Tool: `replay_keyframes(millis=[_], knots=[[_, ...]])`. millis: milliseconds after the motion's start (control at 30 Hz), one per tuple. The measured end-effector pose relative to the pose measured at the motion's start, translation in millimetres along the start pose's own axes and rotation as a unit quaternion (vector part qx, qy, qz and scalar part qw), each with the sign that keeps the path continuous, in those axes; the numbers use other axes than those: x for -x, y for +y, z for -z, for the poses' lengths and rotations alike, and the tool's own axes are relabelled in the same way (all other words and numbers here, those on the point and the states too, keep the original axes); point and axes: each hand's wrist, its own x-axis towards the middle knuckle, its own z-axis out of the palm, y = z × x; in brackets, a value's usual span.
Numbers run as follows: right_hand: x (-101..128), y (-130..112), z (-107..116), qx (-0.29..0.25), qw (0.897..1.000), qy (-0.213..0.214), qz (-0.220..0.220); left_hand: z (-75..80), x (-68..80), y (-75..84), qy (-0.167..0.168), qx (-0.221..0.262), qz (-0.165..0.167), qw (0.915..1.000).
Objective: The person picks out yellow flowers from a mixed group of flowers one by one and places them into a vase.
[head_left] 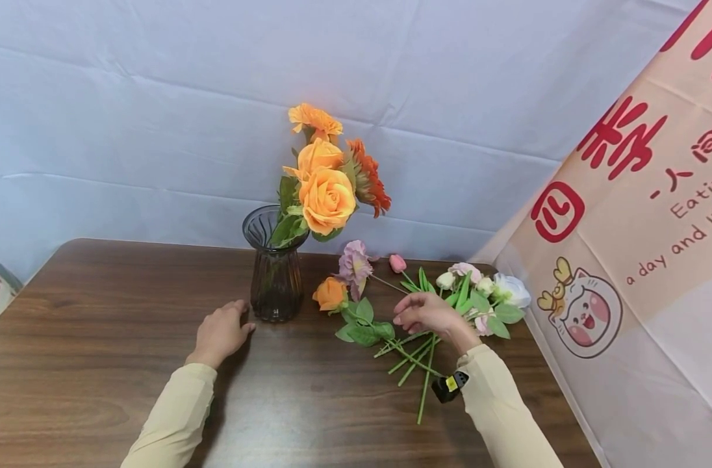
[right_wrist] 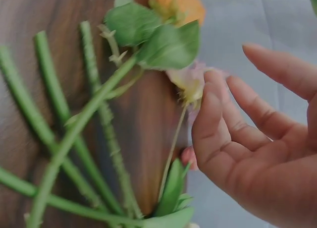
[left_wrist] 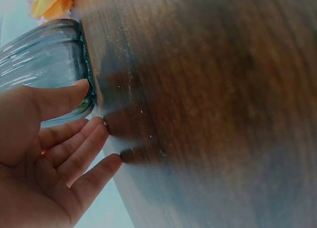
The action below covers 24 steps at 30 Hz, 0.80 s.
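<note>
Loose and empty, my right hand point(head_left: 427, 314) hovers with slack fingers over the green stems point(head_left: 416, 364), which are thin, ridged and fanned toward me, blooms pointing away. My left hand point(head_left: 220, 333) rests flat, fingers relaxed, thumb by the ribbed dark glass vase point(head_left: 275, 273) upright on the wood-grain table point(head_left: 99, 338).

L hand point(head_left: 220, 333) at 7 o'clock, palm down, fingers relaxed & straight, holds nothing. R hand point(head_left: 427, 314) at 4 o'clock, fingers loosely bent, open, nothing gripped. Both forearms in cream sleeves.
</note>
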Motion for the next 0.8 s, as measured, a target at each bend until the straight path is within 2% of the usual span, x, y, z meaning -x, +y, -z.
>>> replay_keyframes(millis=[467, 800], knots=[[-0.1, 33.6, -11.6, 0.089, 0.996, -0.010, -0.015, -0.3, 0.3, -1.1, -0.002, 0.002, 0.000, 1.0000], [-2.6, 41.4, -17.1, 0.107, 0.994, -0.020, -0.006, -1.0, 0.2, -1.4, -0.003, 0.002, 0.001, 1.0000]])
